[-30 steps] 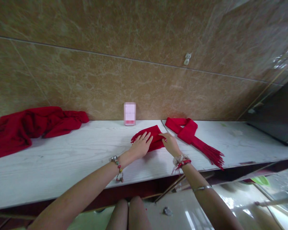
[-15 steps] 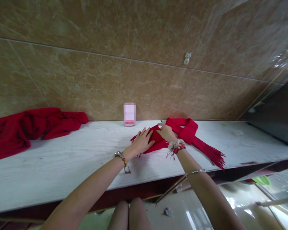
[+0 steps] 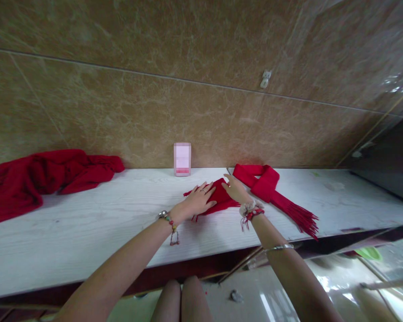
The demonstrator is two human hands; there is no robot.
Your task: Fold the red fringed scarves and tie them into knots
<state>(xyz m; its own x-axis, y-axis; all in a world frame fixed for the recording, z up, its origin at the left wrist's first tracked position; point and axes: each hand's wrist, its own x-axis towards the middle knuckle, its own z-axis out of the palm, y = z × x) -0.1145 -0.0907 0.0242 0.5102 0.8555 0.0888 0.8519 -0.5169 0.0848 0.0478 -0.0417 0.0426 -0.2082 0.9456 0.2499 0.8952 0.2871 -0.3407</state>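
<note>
A small red fringed scarf (image 3: 219, 197) lies folded on the white bench top, with fringe showing at its left and right ends. My left hand (image 3: 199, 199) rests flat on its left part, fingers spread. At the scarf's right edge is my right hand (image 3: 237, 189), thumb and fingers apart, hiding some of the cloth; whether it touches the fabric is hard to see. Just beyond it lies a second red scarf (image 3: 268, 184), looped over itself, its long fringe pointing toward the front edge.
Crumpled red cloth (image 3: 53, 174) is heaped at the far left. A phone (image 3: 182, 159) leans upright against the brown tiled wall (image 3: 137, 116). A dark box-like object (image 3: 386, 156) stands at the right end. The white bench top (image 3: 97, 228) ends in front above my knees.
My right hand has opened from a pinch at the scarf's right side and shifted slightly. Fringe now shows at that end. My left hand stays on the scarf, fingers spread wider.
</note>
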